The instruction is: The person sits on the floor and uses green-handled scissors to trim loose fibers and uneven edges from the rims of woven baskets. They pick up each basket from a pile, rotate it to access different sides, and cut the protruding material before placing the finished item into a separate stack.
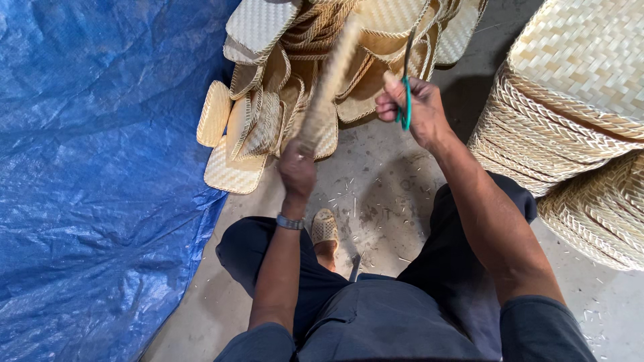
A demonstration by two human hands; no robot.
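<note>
Left hand (pixel 296 167) grips a blurred pale woven-cane piece (pixel 327 87) edge-on above the concrete floor (pixel 376 194); right hand (pixel 412 107) clasps green-handled scissors (pixel 406 94). Risk: the moving piece could meet the blades, nicking weave or fingers.

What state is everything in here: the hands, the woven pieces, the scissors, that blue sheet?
left hand: closed on a woven tray, held on edge
woven tray: tilted, blurred
right hand: gripping green-handled scissors
green-handled scissors: blades up, open or shut unclear
pile of woven trays: jumbled on floor
stacked woven baskets: nested, tipped
blue tarp: spread, crumpled
</note>
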